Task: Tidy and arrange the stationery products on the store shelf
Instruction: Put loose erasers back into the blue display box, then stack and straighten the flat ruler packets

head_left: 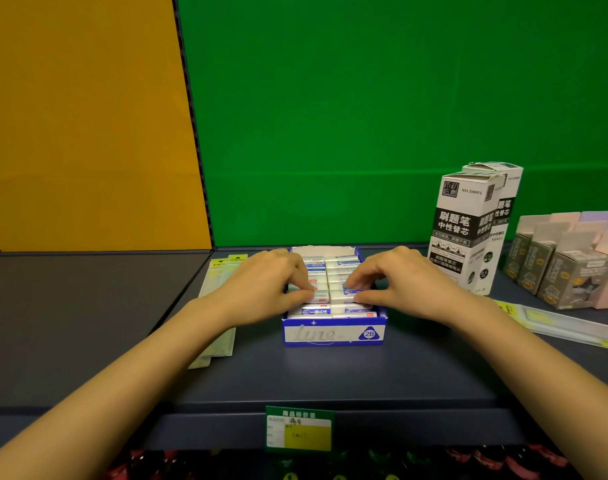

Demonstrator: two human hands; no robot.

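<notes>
Head view: a blue and white box marked 2B stands in the middle of the shelf, closer to the back edge than the front. It is open on top and packed with two columns of erasers.

Both hands reach into it from the front. The left hand has its fingers curled and pinches an eraser in the left column between thumb and fingertips. The right hand, curled the same way, pinches a second eraser in the right column. Both erasers sit within the box, about halfway along its length.

Flat packets lie left of the box, partly under the left forearm. Two tall refill boxes stand upright to its right, near the back edge. Small boxes are grouped near the right back corner, with another flat packet lying in front of them. A price tag hangs on the front edge.
</notes>
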